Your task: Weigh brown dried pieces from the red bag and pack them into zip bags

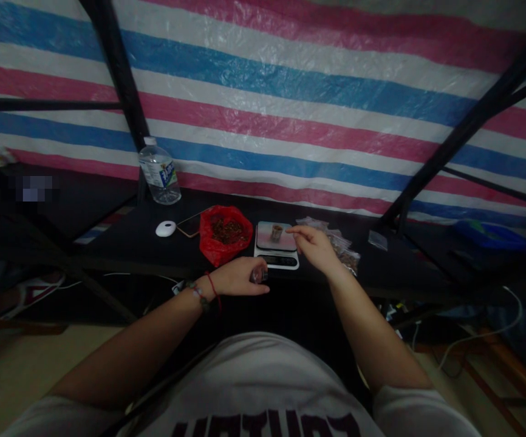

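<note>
A small clear cup (276, 232) with brown contents stands on the plate of a white digital scale (276, 260). My right hand (313, 244) is at the scale's right edge, its index finger pointing toward the cup; whether its fingers hold anything is too small to tell. My left hand (241, 277) is curled around a small clear container (259, 275) in front of the scale. Left of the scale lies an open red plastic bag (208, 243) with brown bits (229, 232) inside. Small clear bags (347, 260) with brown contents lie beyond and beside my right hand.
A large clear bottle (160, 173) stands at the back left, with a white mouse-like object (166, 229) nearer. A flat clear bag (378, 240) lies on the black table (399, 261) at the right. Black metal bars and a striped sheet rise behind.
</note>
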### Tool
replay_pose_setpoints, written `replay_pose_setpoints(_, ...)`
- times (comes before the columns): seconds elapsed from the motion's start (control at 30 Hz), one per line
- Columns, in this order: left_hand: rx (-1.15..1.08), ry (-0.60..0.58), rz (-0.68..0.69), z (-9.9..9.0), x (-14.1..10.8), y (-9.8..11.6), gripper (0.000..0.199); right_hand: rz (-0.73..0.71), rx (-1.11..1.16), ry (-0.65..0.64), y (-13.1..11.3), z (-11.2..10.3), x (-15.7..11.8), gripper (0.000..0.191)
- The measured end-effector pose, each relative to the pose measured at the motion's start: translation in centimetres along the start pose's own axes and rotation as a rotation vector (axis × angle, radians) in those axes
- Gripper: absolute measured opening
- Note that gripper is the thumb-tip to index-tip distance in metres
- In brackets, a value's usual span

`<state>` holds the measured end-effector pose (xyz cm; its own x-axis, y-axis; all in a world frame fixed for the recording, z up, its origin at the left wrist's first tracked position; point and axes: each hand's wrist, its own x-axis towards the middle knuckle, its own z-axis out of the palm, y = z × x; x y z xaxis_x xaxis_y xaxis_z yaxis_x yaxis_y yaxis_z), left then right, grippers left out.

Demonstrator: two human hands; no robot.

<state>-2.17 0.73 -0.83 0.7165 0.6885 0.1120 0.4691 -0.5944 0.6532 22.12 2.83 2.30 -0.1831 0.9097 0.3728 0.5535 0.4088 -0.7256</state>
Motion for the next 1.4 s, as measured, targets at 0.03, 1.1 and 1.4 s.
replay_pose_setpoints(0.03, 0.014, 0.046, -0.038, -0.1, 0.1, -0.2, 0.033, -0.004, -0.008, 0.006, 0.1, 0.0, -0.2, 0.031)
replay_pose_setpoints(1.1, -0.089, 0.475, -0.199, 0.3, 1.4, -5.7, 0.034, -0.148, -0.282, 0.188, 2.7, 2.1, 6.7, 0.045)
replay_pose_setpoints(1.4, -0.163, 0.474, -0.204, 0.2, 1.4, -6.1, 0.031, -0.101, -0.343, 0.129, 4.1, 2.7, 6.9, 0.045)
